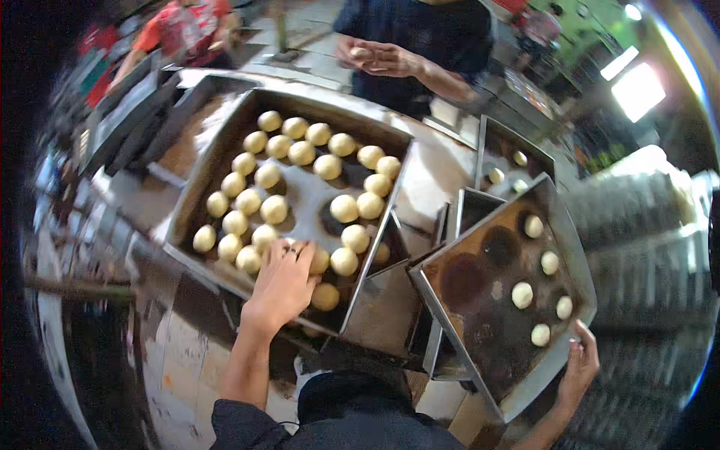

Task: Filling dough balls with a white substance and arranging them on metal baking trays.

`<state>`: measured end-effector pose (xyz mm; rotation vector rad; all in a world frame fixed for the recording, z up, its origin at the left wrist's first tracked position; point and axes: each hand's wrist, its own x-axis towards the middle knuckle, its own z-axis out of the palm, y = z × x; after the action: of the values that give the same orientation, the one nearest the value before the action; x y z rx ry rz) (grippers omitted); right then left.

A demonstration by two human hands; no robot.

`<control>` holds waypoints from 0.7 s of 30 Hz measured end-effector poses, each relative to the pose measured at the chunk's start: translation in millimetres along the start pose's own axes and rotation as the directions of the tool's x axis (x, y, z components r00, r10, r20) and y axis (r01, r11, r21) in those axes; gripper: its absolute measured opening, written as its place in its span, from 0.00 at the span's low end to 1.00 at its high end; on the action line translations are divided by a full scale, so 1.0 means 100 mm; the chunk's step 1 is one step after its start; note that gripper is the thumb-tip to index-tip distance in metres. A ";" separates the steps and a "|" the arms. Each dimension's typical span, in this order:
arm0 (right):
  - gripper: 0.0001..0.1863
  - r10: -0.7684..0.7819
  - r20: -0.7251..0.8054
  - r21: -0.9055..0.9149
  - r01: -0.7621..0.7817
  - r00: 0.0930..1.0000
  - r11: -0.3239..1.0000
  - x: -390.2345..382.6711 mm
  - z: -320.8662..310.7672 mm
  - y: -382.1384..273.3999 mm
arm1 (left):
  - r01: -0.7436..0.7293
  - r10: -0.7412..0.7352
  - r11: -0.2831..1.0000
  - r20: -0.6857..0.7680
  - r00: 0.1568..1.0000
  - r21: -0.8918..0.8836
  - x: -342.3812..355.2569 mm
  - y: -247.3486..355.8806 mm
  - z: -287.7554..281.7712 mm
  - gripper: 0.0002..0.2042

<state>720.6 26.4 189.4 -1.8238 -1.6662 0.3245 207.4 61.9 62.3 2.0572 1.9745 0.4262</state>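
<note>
A large metal tray holds several rows of round, pale dough balls. My left hand reaches into its near side, fingers curled down over a dough ball beside other balls; the grasped part is hidden. At the right, a smaller, tilted dark metal tray has several smaller, whiter dough pieces on its stained bottom. My right hand has its fingers closed on this tray's near right edge.
Across the table, a co-worker in dark clothing holds something small in both hands. Another person in red stands at upper left. More pans are stacked left, another tray sits behind the tilted one, and blurred racks stand at right.
</note>
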 end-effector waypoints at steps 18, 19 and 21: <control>0.10 0.545 -0.520 0.354 -0.415 0.657 0.838 -3.18 1.42 -2.54 | 0.291 0.605 0.199 0.350 0.715 -0.936 -0.22 -0.83 -0.89 0.16; 0.10 0.549 -0.507 0.374 -0.405 0.664 0.835 -3.34 1.59 -2.65 | 0.320 0.656 0.096 0.301 0.692 -0.943 -0.38 -0.98 -0.85 0.15; 0.10 0.459 -0.443 0.281 -0.367 0.770 0.887 -3.63 1.90 -2.73 | 0.287 0.726 0.131 0.289 0.624 -0.949 -0.77 -1.05 -0.84 0.13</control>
<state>332.5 -268.9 123.3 -1.9192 -0.8417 0.1550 76.0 -12.1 97.4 1.1781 0.3621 0.5760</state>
